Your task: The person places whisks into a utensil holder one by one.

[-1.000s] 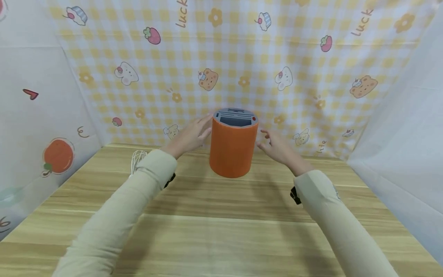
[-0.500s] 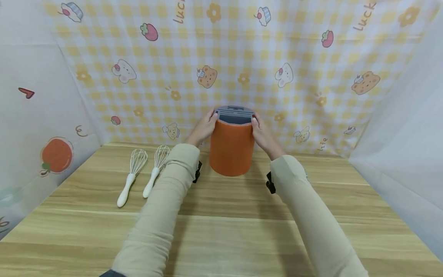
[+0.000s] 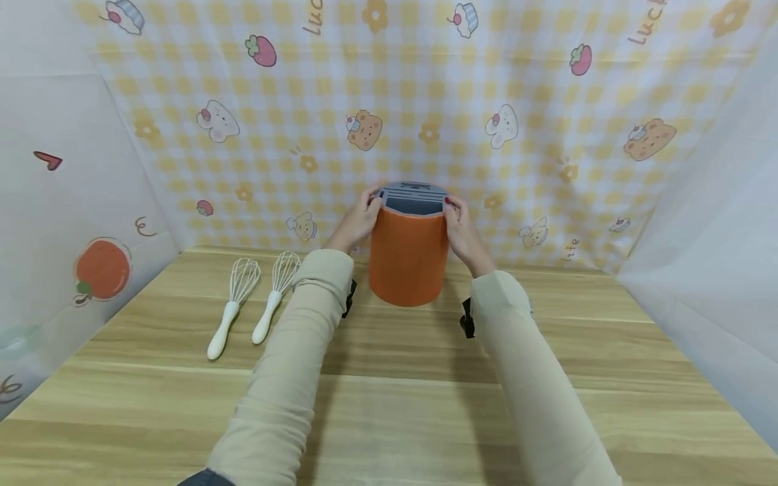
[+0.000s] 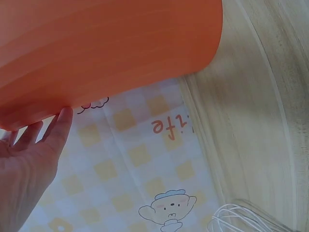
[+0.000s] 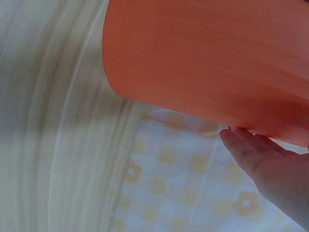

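Note:
An orange utensil holder point(image 3: 408, 263) with a grey slotted top point(image 3: 416, 196) stands upright toward the back of the table. My left hand point(image 3: 358, 221) grips its upper left side, thumb at the rim. On the opposite side my right hand point(image 3: 460, 231) holds the upper edge in the same way. Up close in the left wrist view, the left fingers point(image 4: 60, 128) touch the orange wall point(image 4: 120, 43). The right wrist view has the right hand point(image 5: 275, 169) against the wall, part of it cut off by the frame.
Two white-handled whisks, an outer whisk point(image 3: 223, 331) and an inner whisk point(image 3: 267, 317), lie on the wooden table point(image 3: 389, 418) left of my left arm. A checked cloth point(image 3: 292, 101) hangs behind, and white cloth point(image 3: 55, 121) forms the side walls.
Both hands have come inward from beside the utensil holder and taken hold of its upper sides. The left arm's shift uncovered the whisks. Little differs over the last half second.

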Demonstrator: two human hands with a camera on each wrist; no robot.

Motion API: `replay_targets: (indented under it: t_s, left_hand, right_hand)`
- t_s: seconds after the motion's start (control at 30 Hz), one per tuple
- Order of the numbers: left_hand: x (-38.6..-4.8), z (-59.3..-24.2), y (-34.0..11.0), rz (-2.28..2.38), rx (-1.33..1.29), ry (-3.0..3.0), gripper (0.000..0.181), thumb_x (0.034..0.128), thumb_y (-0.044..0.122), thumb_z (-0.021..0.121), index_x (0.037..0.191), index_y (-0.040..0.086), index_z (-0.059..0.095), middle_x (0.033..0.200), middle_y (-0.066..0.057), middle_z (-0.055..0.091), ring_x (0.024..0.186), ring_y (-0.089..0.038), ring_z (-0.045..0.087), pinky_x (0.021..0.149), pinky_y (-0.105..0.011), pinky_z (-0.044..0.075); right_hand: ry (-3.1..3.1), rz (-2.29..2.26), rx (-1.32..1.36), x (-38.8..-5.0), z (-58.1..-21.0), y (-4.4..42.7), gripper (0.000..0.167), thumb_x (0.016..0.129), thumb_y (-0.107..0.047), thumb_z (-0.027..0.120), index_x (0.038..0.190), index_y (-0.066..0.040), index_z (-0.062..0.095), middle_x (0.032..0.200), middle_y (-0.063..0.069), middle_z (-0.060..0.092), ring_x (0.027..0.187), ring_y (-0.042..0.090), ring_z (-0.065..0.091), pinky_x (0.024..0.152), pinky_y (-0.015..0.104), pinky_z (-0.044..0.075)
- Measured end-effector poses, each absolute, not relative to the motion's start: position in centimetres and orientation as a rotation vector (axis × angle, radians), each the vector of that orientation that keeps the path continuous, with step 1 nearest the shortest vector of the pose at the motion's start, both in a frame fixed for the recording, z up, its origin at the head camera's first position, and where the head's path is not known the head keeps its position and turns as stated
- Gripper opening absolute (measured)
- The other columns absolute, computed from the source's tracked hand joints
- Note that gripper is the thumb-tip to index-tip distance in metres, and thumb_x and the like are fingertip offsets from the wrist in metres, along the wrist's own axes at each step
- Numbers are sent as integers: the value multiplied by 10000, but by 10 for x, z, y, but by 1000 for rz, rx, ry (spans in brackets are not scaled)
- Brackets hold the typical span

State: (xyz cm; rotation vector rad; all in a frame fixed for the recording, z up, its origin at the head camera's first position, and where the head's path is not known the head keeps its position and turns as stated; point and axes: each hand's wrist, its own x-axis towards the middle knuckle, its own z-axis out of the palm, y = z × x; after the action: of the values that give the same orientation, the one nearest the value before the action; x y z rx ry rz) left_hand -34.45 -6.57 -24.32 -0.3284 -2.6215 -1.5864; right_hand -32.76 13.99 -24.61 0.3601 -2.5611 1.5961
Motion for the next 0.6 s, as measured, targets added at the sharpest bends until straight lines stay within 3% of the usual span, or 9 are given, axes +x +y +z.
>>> replay_targets:
  t_s: [0.6]
  left_hand:
    - [-348,-249,-63,-1545,-357,-2555,491,997,319,268,1454,141,242,1467,-116,337,1362,-216,315,1112,-378,292]
  right_hand:
    - [-2517,1581,320,-323,-251,141,480,1022,-334,230,1444,-109,192,1542,109,163,1412,272,196,1152,439,193]
